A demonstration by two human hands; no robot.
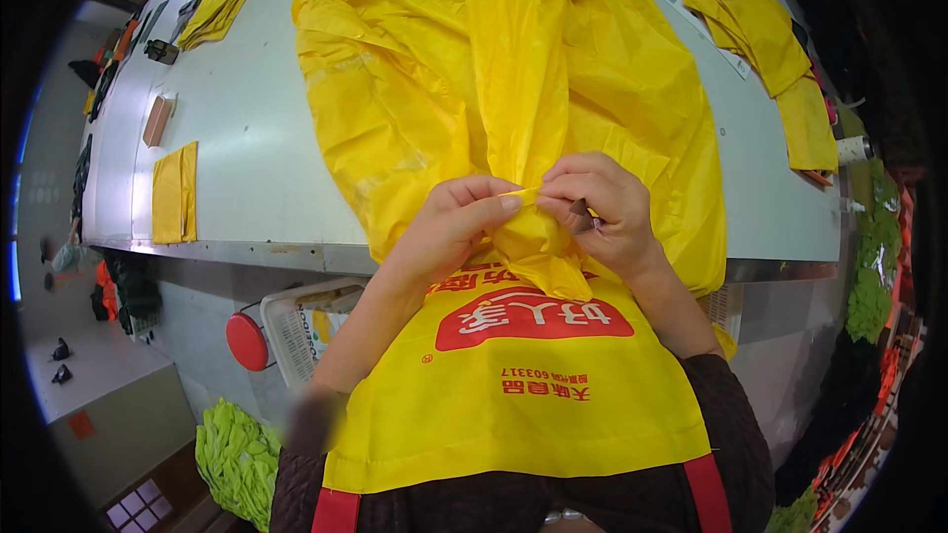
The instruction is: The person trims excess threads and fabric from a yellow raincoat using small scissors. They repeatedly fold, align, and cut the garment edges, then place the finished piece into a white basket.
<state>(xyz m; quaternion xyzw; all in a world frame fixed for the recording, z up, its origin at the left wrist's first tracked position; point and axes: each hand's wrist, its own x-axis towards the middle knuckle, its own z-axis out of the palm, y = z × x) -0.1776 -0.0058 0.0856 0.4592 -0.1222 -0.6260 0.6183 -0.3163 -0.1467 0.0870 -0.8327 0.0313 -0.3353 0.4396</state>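
Observation:
A big crumpled piece of thin, shiny yellow fabric (405, 99) spreads over the table and hangs past its front edge toward me. My left hand (449, 222) is closed, pinching a gathered bit of this fabric between thumb and fingers. Right beside it, almost touching, my right hand (607, 207) pinches the same gathered part. A small dark tool with a pointed end (580, 207) sticks out of the right hand's curled fingers; its kind is mostly hidden. Below the hands, a yellow apron (513, 434) with red print and red straps covers my front.
Folded yellow pieces (175, 192) lie at the table's left edge, with another stack (225, 0) farther back. More yellow pieces (741, 15) lie at the right. A small brown box (158, 121) sits at left. Under the table edge stand a white basket (291, 336) and a red round seat (246, 342).

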